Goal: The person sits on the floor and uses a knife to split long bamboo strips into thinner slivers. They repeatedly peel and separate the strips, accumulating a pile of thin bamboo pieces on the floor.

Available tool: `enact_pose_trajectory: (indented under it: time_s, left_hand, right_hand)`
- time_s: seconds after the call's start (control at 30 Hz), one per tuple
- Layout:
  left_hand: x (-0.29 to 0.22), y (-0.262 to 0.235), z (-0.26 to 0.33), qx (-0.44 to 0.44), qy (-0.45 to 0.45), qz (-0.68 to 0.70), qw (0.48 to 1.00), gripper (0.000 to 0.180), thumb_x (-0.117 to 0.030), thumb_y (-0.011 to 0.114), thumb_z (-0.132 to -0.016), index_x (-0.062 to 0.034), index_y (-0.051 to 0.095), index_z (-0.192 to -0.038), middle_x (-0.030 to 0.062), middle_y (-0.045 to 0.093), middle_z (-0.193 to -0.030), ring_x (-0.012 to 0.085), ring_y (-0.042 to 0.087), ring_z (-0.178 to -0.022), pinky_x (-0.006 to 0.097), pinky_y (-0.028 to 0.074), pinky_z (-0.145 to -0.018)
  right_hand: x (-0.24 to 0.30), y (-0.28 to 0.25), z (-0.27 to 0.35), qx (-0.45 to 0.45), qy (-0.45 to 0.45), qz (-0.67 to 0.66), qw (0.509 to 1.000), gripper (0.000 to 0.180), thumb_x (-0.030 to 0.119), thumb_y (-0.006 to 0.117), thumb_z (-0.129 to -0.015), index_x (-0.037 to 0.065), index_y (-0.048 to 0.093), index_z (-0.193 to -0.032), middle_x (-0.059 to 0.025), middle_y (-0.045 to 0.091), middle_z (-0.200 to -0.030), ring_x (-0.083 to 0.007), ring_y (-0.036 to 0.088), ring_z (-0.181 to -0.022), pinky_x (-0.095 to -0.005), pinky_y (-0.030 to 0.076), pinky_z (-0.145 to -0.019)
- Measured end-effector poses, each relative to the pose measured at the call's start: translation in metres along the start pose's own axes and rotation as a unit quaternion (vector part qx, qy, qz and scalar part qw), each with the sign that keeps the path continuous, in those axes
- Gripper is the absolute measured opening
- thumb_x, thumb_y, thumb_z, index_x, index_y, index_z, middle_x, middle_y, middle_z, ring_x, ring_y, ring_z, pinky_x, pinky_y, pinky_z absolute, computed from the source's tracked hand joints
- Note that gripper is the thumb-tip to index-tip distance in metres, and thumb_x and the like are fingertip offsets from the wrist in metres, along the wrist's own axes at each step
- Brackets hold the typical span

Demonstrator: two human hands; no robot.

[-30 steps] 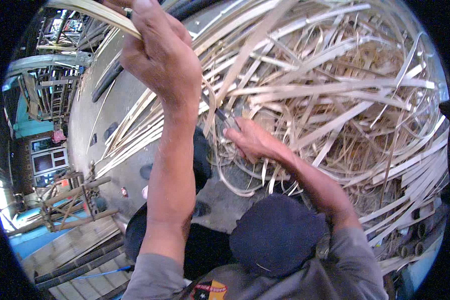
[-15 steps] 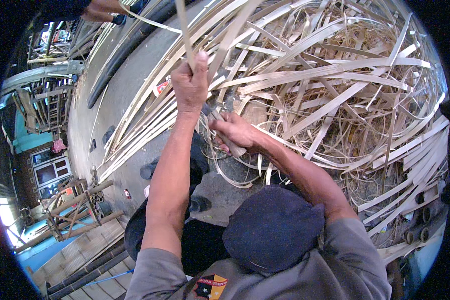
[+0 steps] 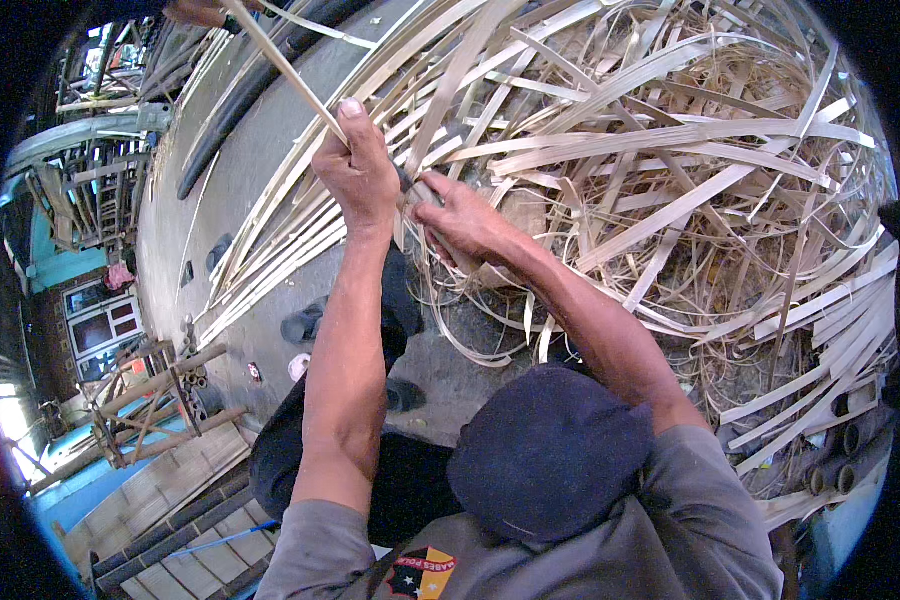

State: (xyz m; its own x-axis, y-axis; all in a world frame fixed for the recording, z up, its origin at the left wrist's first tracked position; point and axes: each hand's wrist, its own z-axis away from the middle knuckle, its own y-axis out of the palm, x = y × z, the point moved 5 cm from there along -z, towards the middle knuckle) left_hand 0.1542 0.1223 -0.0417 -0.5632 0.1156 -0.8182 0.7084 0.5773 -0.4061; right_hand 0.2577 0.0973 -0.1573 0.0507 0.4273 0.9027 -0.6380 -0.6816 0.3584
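My left hand [image 3: 358,175] is closed around a long narrow bamboo strip [image 3: 288,72], its thumb lying along the strip, which runs up toward the top left. Just right of it, my right hand [image 3: 465,222] grips the thick wooden handle of a knife [image 3: 467,262]. Only a dark bit of the blade shows between the two hands; its edge is hidden behind my left hand. Flat pale bamboo strips [image 3: 300,205] lie fanned out on the ground beneath my left hand. Where the blade meets the held strip, I cannot make out.
A large tangle of bamboo strips and shavings [image 3: 670,180] covers the ground at right. Dark bamboo poles [image 3: 220,135] lie at upper left. Another person's hand [image 3: 198,12] shows at the top edge. Bamboo frames [image 3: 150,400] stand at left, and cut tubes [image 3: 845,475] lie lower right.
My left hand has moved slightly left, and the strip in it now slants more to the upper left. My right hand has moved up a little with the knife, closer to my left hand.
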Motion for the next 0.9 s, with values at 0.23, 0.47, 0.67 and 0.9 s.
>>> enact_pose_trajectory:
  time_s: [0.23,0.47,0.67,0.9]
  left_hand:
    - [-0.002,-0.034,0.000,-0.112,-0.032,0.119,0.986,0.059,-0.043,0.047,-0.106,-0.0157,0.032,-0.056,-0.0042,0.035,-0.049,0.0061,0.033,-0.042,0.026,0.024,-0.039]
    - [-0.005,-0.064,-0.001,-0.141,-0.050,0.083,0.985,0.059,-0.046,0.042,-0.107,-0.0168,0.031,-0.056,-0.0035,0.034,-0.048,0.0077,0.032,-0.040,0.027,0.022,-0.037]
    - [-0.010,-0.066,0.004,-0.096,-0.022,0.102,0.990,0.054,-0.042,0.044,-0.107,-0.0174,0.032,-0.061,-0.0050,0.034,-0.050,0.0057,0.030,-0.041,0.025,0.022,-0.038]
    - [-0.028,-0.038,0.007,-0.086,-0.004,0.081,0.993,0.058,-0.047,0.052,-0.104,-0.0136,0.041,-0.059,-0.0071,0.037,-0.051,0.0035,0.033,-0.046,0.025,0.022,-0.043]
  right_hand:
    - [-0.020,-0.036,0.008,-0.056,0.058,-0.159,0.984,0.032,0.027,0.059,-0.098,0.008,0.052,-0.122,-0.0019,0.054,-0.070,-0.0107,0.055,-0.050,-0.0274,0.047,-0.040]
    - [-0.039,-0.043,0.001,-0.021,0.075,-0.177,0.981,0.029,0.024,0.056,-0.098,0.011,0.048,-0.122,-0.0016,0.055,-0.071,-0.0109,0.053,-0.049,-0.0274,0.046,-0.040]
    - [-0.045,-0.048,0.010,-0.013,0.096,-0.145,0.985,0.035,0.024,0.054,-0.100,0.015,0.046,-0.132,-0.0006,0.053,-0.072,-0.0110,0.052,-0.046,-0.0272,0.046,-0.040]
    - [-0.088,0.031,-0.005,-0.016,0.013,0.141,0.990,0.046,0.029,0.057,-0.091,-0.001,0.050,-0.126,-0.0163,0.065,-0.076,-0.0297,0.064,-0.058,-0.0417,0.054,-0.055]
